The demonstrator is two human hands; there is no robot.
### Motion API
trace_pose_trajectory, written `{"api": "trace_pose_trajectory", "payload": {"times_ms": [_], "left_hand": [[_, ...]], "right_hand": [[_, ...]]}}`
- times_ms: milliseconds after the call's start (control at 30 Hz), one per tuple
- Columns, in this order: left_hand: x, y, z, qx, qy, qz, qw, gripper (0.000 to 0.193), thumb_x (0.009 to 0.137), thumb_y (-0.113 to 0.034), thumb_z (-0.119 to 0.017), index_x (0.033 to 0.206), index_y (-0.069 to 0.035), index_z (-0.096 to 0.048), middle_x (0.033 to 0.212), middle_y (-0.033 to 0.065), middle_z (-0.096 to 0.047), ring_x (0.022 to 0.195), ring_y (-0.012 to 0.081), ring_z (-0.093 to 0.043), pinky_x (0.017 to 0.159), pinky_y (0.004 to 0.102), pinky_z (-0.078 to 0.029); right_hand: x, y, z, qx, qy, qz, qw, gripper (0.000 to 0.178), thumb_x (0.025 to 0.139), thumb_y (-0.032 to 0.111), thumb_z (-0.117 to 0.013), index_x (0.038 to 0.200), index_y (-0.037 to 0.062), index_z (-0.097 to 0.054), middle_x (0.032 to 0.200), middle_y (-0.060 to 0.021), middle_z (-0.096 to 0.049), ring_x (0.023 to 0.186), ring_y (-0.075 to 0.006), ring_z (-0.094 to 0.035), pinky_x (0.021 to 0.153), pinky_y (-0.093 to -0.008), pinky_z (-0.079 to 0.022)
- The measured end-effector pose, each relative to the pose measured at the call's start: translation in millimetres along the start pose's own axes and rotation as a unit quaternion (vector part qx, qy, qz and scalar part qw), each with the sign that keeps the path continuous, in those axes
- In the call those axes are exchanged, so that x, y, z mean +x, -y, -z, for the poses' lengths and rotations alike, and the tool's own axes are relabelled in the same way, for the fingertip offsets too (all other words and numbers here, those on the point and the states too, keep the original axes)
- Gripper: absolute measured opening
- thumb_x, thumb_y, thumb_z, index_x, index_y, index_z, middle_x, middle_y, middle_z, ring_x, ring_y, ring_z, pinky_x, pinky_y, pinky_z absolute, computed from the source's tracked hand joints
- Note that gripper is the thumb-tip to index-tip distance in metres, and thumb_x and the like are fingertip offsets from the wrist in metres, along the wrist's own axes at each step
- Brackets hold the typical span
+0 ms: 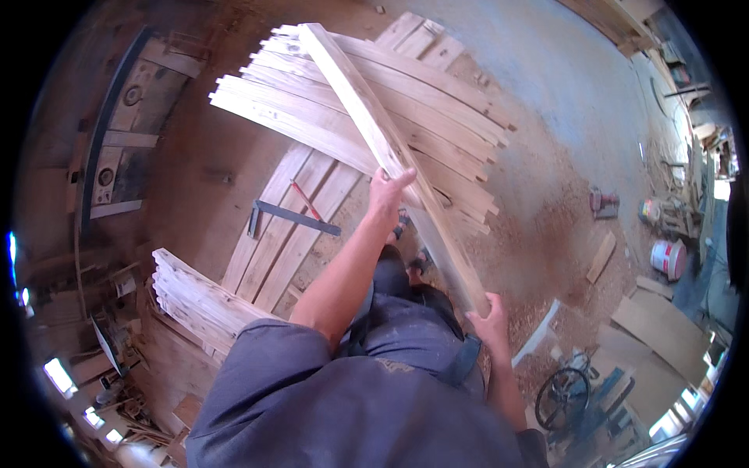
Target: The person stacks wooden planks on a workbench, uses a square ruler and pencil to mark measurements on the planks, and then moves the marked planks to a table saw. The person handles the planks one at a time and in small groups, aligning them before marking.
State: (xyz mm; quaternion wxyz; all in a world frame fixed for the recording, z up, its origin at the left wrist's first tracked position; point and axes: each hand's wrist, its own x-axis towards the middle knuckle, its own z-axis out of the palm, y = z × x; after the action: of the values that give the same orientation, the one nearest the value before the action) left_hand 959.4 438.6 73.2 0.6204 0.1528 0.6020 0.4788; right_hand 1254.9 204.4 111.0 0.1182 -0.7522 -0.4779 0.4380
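A long pale wooden plank slants across the middle of the view. Around its middle my left hand is closed, the thumb lying over the upper face. My right hand grips its near end, low on the right. Beyond and beneath it lies a row of tenoned wooden boards, side by side. A try square with a dark blade and a red pencil rest on wide planks left of my left forearm.
More stacked boards stand close by my left side. At the right are a white bucket, a red power tool, a loose wood offcut and a black handwheel. Sawdust and shavings cover the floor near my feet.
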Motion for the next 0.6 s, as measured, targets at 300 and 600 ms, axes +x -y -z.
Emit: {"api": "trace_pose_trajectory", "payload": {"times_ms": [300,600], "left_hand": [[-24.3,5.6,-61.2,-0.138,0.16,0.138,0.968,0.033,0.087,-0.013,-0.07,0.117,-0.006,-0.057,0.101,0.0073,-0.066,0.09,0.021,-0.065,0.081,0.039,-0.052],[-65.4,-54.9,-225.1,-0.074,0.384,0.046,0.919,0.051,0.072,0.0,-0.077,0.116,-0.003,-0.052,0.093,0.0051,-0.062,0.083,0.0176,-0.06,0.076,0.0289,-0.048]], "right_hand": [[-75.3,14.8,49.0,-0.162,-0.283,0.031,0.945,0.059,0.063,-0.001,-0.072,0.117,-0.0001,-0.048,0.109,-0.0216,-0.051,0.108,-0.0415,-0.05,0.095,-0.0503,-0.041],[-44.5,-18.6,21.2,-0.022,-0.276,-0.046,0.96,0.066,0.07,0.009,-0.077,0.129,0.0011,-0.048,0.126,-0.0214,-0.054,0.12,-0.0402,-0.05,0.101,-0.0483,-0.042]]}}
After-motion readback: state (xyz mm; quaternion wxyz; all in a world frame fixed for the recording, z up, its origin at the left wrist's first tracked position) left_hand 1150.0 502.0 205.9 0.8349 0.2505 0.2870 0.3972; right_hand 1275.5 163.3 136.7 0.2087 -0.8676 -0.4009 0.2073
